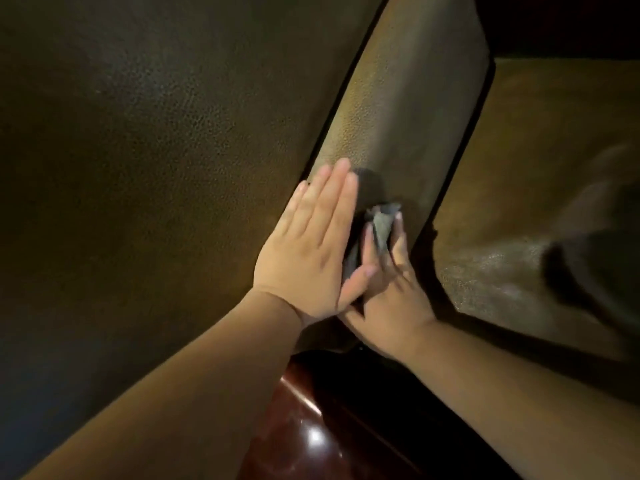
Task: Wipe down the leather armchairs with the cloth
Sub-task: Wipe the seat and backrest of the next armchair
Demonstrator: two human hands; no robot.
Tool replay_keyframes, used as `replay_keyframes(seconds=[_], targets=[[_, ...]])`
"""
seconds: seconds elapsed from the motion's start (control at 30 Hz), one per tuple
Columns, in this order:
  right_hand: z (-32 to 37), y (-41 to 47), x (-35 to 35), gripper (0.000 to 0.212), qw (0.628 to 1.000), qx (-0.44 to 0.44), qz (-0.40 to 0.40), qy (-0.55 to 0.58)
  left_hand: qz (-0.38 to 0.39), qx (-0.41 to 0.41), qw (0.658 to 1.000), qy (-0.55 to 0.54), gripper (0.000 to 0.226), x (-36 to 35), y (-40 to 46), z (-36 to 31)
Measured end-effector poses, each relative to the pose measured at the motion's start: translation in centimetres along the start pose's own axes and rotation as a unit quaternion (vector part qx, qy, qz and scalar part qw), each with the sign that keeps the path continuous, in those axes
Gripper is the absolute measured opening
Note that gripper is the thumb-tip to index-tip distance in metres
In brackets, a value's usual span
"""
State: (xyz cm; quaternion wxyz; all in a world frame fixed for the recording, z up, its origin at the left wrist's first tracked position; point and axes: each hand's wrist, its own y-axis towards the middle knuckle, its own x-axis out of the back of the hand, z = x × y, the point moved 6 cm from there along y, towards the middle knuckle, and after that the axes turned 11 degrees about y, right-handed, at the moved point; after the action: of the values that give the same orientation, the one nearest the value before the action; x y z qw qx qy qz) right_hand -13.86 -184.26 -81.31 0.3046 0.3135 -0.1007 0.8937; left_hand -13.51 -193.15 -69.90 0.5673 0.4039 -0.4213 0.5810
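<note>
The left hand (308, 244) lies flat, fingers straight, against the brown leather armchair (398, 133), probably to brace the person while leaning in. The right hand (388, 282) pinches the grey cloth (379, 230) between its fingers, pressing it onto the padded panel to wipe; the cloth sits between both hands, touching each.

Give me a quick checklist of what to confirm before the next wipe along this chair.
1. Cloth in hand: ok, the right hand grips it.
2. Cloth against the leather panel: ok.
3. Left hand flat with straight fingers: ok.
4. Panel ahead free of objects: ok.
5. Cloth clean or damp: cannot tell, too dark.
6. Glossy wood below kept untouched: ok.
</note>
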Motion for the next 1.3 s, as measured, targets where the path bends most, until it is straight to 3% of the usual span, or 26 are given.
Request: replay_keyframes(seconds=[0.13,0.2,0.27,0.33,0.5,0.73,0.93,1.07,1.17,1.3], targets=[[-3.5,4.1,2.9,0.121,0.994,0.102,-0.031,0.021,-0.021,-0.008,1.0,0.015,0.099,-1.1,-0.4,-0.1],[-5.1,6.4,5.4,0.12,0.994,0.056,-0.079,0.052,-0.027,-0.009,0.999,0.043,0.099,-1.5,-0.1,-0.2],[-6.1,7.6,7.2,0.105,0.988,-0.007,-0.133,0.075,-0.028,-0.001,0.998,0.064,0.097,-1.7,0.0,-0.3],[-5.2,7.5,7.1,0.089,0.986,-0.034,-0.132,0.094,-0.029,0.001,0.997,0.071,0.097,-1.8,0.1,-0.5],[-2.8,4.7,4.3,0.078,0.99,0.015,-0.107,0.085,-0.04,0.001,0.997,0.06,0.101,-1.8,0.0,-0.6],[-5.4,14.3,12.4,0.101,0.947,-0.062,-0.264,0.17,-0.042,0.012,0.997,0.068,0.099,-2.1,0.0,-0.5],[-3.5,5.1,4.9,0.084,0.989,0.02,-0.118,0.084,-0.049,0.012,0.997,0.057,0.1,-2.3,-0.2,-0.5],[-5.2,12.2,10.6,0.081,0.979,-0.032,-0.194,0.045,-0.043,0.012,0.997,0.064,0.099,-2.5,0.0,-0.6],[-5.2,14.0,12.1,0.082,0.965,-0.058,-0.243,0.079,-0.047,0.012,0.997,0.063,0.098,-2.3,-0.1,-0.7],[-3.3,8.2,7.4,0.086,0.985,-0.026,-0.144,0.087,-0.049,0.014,0.998,0.043,0.096,-2.2,-0.2,-0.6]])
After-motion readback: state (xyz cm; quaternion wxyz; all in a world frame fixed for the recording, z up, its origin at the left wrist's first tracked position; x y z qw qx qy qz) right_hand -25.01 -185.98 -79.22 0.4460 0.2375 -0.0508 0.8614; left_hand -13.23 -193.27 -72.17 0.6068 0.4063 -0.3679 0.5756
